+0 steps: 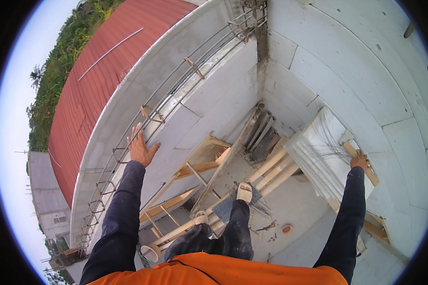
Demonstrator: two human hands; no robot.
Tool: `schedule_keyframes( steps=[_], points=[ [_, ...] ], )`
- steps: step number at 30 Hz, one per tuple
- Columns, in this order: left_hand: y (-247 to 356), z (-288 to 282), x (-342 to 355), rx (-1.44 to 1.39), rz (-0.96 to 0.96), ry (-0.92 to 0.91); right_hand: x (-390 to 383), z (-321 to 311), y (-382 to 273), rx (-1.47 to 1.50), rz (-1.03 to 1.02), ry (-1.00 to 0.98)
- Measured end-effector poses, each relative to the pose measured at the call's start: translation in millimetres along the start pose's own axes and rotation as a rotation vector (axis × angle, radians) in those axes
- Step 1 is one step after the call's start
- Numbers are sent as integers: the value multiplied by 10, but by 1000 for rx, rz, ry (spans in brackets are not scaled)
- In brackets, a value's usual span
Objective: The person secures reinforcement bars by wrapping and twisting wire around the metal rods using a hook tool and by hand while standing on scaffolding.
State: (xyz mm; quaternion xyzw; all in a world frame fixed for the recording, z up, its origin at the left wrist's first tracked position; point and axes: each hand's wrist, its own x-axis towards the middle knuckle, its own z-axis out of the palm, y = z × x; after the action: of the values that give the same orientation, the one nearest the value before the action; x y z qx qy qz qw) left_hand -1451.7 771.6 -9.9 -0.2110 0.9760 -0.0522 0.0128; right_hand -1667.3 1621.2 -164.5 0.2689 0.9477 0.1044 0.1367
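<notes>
My left hand [140, 146] lies with its fingers spread on the top edge of the pale block wall [218, 85], beside the long steel reinforcing bars [176, 89] and their bent ties. On the right, my right hand [361, 161] is closed round a short piece of wood [372, 175]. This wood is next to a stack of white panels [314, 154], on whose top lie loose thin wires [325, 137]. Whether the wood is loose or fixed, I cannot tell.
My sandalled feet [244, 192] stand high over the floor, near wooden poles [271, 173] and a dark grey ribbed piece [223, 209]. Wooden frames [195, 169] lean by the left wall. An orange-brown bowl [286, 230] lies below. Outside is a red roof [109, 61].
</notes>
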Motion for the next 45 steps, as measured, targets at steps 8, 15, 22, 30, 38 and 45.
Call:
schedule_keyframes(
  steps=[8, 15, 22, 30, 38, 45],
  points=[
    [297, -198, 252, -179, -114, -147, 176, 278, 104, -5, 81, -42],
    [212, -157, 218, -134, -158, -157, 92, 242, 28, -3, 59, -2],
    [255, -152, 260, -158, -91, -119, 141, 430, 90, 20, 125, 140],
    [104, -154, 75, -67, -56, -28, -1793, 546, -311, 600, 150, 462],
    [93, -259, 173, -188, -45, -43, -5027, 1608, -576, 559, 59, -425],
    [170, -282, 228, -124, -9, 20, -5670, 2137, -370, 592, 98, -756]
  ],
)
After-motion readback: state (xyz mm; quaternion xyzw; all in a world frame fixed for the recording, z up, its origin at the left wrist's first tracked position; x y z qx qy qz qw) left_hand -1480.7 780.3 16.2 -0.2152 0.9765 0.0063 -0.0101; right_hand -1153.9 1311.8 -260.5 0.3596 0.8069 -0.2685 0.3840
